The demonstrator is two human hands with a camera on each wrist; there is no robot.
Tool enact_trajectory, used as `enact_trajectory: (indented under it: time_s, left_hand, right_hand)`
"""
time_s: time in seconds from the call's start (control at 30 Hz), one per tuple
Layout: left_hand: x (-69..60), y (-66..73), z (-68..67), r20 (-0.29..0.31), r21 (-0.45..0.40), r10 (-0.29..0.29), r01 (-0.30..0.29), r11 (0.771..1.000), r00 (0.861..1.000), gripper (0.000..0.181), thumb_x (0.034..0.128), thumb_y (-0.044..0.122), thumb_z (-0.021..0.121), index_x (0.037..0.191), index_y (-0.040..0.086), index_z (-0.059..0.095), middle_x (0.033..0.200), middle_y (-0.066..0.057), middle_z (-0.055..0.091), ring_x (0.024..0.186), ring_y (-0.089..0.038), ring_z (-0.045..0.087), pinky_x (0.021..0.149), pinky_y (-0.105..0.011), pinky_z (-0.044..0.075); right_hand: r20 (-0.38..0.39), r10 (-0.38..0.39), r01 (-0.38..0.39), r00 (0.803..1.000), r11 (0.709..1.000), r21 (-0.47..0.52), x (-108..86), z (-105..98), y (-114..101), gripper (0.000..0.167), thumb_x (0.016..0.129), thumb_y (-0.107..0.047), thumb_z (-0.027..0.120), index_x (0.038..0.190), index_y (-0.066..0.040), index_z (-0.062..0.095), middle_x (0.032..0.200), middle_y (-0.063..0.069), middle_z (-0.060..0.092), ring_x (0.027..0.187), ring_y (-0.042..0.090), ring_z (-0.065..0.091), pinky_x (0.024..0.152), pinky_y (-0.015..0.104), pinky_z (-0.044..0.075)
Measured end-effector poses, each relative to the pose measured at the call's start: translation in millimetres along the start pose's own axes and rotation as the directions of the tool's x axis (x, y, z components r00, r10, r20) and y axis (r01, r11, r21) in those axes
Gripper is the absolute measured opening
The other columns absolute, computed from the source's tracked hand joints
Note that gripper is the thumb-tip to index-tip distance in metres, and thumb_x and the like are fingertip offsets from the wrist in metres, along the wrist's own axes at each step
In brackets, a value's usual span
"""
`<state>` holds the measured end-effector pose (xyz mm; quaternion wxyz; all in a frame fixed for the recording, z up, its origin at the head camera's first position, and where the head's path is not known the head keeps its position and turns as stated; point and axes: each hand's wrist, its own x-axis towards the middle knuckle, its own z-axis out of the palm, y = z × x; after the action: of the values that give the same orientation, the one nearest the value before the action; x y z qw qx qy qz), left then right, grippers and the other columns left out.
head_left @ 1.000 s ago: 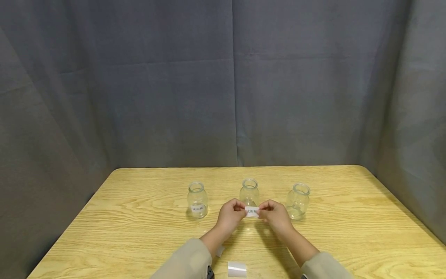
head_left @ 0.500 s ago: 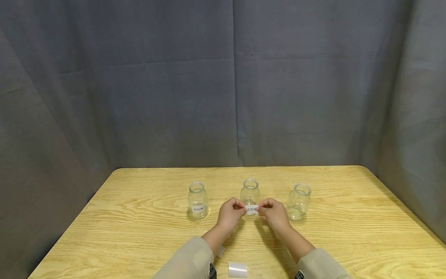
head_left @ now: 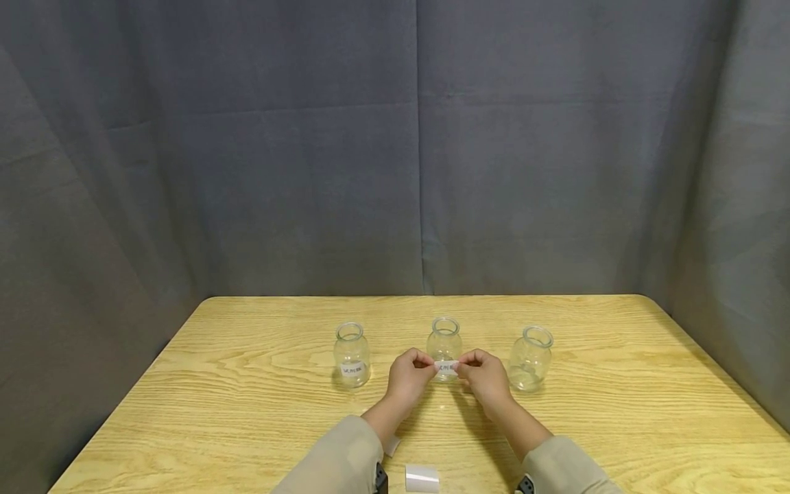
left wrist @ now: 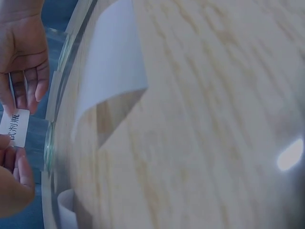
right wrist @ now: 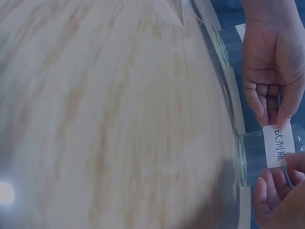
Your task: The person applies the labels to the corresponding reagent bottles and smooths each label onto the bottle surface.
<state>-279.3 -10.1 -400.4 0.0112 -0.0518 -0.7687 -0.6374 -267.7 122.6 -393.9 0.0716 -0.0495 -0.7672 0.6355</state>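
I see a white label (head_left: 446,367) stretched between two hands, just in front of the middle jar (head_left: 444,341). The left hand (head_left: 407,381) pinches its left end and the right hand (head_left: 487,381) its right end, so the fingers on both sides are narrow, holding only that strip with its dark writing facing near. In the right wrist view it lies across the glass, but from my screens I cannot tell whether its back touches the jar or sits a hair off it. I read the work as labelling jars, and I would call it partway through. The left jar (head_left: 352,350) looks done: it stands upright with a matching label (head_left: 352,370) low on its near side. The middle jar seems to be the one in hand, its label lined up, with pressing down probably left to do. The right jar (head_left: 531,360) shows me no label on any side I can see, so I count it as remaining. On the bench (head_left: 247,405), near me, lies a white slip (head_left: 422,478), curled up in the left wrist view, and a smaller scrap (head_left: 391,446) shows partly behind the left forearm. I cannot make out whether either carries another label.
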Motion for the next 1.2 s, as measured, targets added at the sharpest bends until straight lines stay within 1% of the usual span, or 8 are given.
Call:
enact_trajectory:
  time_s: [0.2,0.37,0.57,0.67,0.77,0.87,1.03,1.2]
  left_hand:
    - [1.2,-2.0,1.3,-0.029,0.029,0.008,-0.007,1.0,1.0,0.006,0.0767,0.001,0.061,0.079,0.0,0.056,0.077,-0.004,0.05,0.069,-0.014,0.048,0.06,-0.023,0.043]
    - [2.9,-2.6,2.2,-0.071,0.086,0.028,-0.021,0.996,0.997,0.006,0.0752,0.004,0.063,0.076,0.001,0.058,0.084,-0.004,0.046,0.074,-0.016,0.045,0.06,-0.022,0.042]
    - [3.7,-1.8,2.9,-0.089,0.119,0.042,-0.032,0.992,0.995,0.006,0.0746,0.005,0.064,0.074,0.002,0.059,0.1,-0.005,0.053,0.09,-0.024,0.049,0.07,-0.029,0.044]
    - [3.5,-1.6,2.8,-0.091,0.11,0.051,-0.041,0.993,0.995,0.006,0.075,0.004,0.064,0.072,0.004,0.058,0.106,-0.008,0.054,0.097,-0.028,0.049,0.074,-0.032,0.045]
    - [3.5,-2.3,2.6,-0.086,0.096,0.052,-0.044,0.994,0.995,0.006,0.0757,0.005,0.063,0.072,0.004,0.058,0.108,-0.008,0.054,0.099,-0.03,0.049,0.075,-0.032,0.046]
    - [3.9,-3.1,2.3,-0.08,0.102,0.052,-0.044,0.994,0.995,0.005,0.0766,0.006,0.062,0.074,0.004,0.058,0.109,-0.008,0.054,0.101,-0.031,0.048,0.077,-0.031,0.046]
    - [3.8,-2.4,0.8,-0.083,0.126,0.063,-0.052,0.991,0.995,0.005,0.0764,0.007,0.063,0.076,0.003,0.06,0.107,-0.007,0.055,0.102,-0.031,0.048,0.078,-0.031,0.046]
    - [3.4,-1.8,1.7,-0.096,0.123,0.065,-0.053,0.991,0.993,0.005,0.0757,0.006,0.064,0.075,0.004,0.059,0.105,-0.007,0.056,0.101,-0.03,0.05,0.075,-0.028,0.046]
  right_hand:
    - [-0.009,-0.005,0.005,1.0,1.0,-0.023,1.0,0.8,1.3,0.01,0.078,0.0,0.059,0.081,0.008,0.055,0.074,0.005,0.053,0.067,0.021,0.05,0.055,0.026,0.045]
    - [-0.009,-0.015,0.015,1.0,0.999,-0.03,0.4,0.2,0.6,0.01,0.078,-0.001,0.059,0.081,0.008,0.055,0.073,0.004,0.051,0.064,0.017,0.047,0.054,0.025,0.042]
    - [-0.031,-0.003,0.001,1.0,0.999,-0.042,2.1,1.3,0.0,0.006,0.077,0.0,0.06,0.078,0.005,0.057,0.069,0.004,0.05,0.055,0.011,0.041,0.047,0.02,0.036]
    - [-0.024,-0.018,0.017,1.0,0.998,-0.052,1.8,1.1,-0.4,0.006,0.077,0.001,0.06,0.078,0.006,0.057,0.083,0.013,0.056,0.066,0.017,0.049,0.053,0.02,0.039]
    - [-0.02,-0.046,0.044,0.999,0.996,-0.079,2.3,1.1,0.0,0.005,0.077,0.001,0.059,0.077,0.006,0.057,0.102,0.021,0.055,0.089,0.029,0.052,0.065,0.024,0.044]
    - [-0.027,-0.064,0.06,0.998,0.991,-0.122,3.6,1.2,0.7,0.005,0.077,0.0,0.06,0.075,0.004,0.058,0.105,0.022,0.055,0.099,0.034,0.05,0.072,0.029,0.045]
    - [-0.042,-0.094,0.085,0.995,0.981,-0.173,4.8,1.7,0.2,0.006,0.076,-0.001,0.063,0.072,0.002,0.059,0.1,0.02,0.058,0.093,0.031,0.053,0.069,0.03,0.046]
    - [-0.057,-0.08,0.068,0.995,0.979,-0.19,4.1,1.2,-1.7,0.013,0.073,0.0,0.065,0.081,0.003,0.055,0.093,0.016,0.059,0.084,0.026,0.055,0.065,0.028,0.047]
